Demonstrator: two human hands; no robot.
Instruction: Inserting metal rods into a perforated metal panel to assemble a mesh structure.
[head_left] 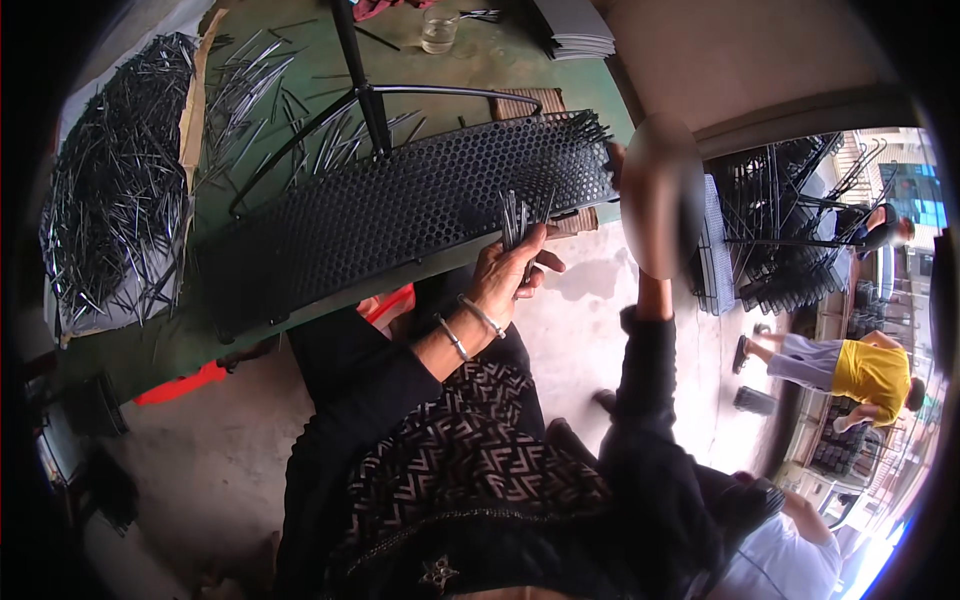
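Observation:
A long black perforated tray (pixel 350 215) lies slantwise over the front of the green table, its surface covered in rows of round holes. Thin dark rods (pixel 585 135) stand close together in the holes toward its right end. My left hand (pixel 512 268), with two bangles at the wrist, is closed round a bunch of thin metal rods (pixel 513 218) that point upward just in front of the tray. At the tray's right end is my right hand (pixel 648 190), raised and mostly hidden by a blur; only a bit of its fingers shows beside the standing rods.
A big heap of dark rods (pixel 120 190) fills an open container at the left. Loose rods (pixel 240 95) lie on the green table (pixel 300 30). Behind the tray stand a black metal frame (pixel 372 105), a glass (pixel 439 30) and stacked sheets (pixel 575 28). Racks (pixel 785 220) and a yellow-shirted person (pixel 870 378) are right.

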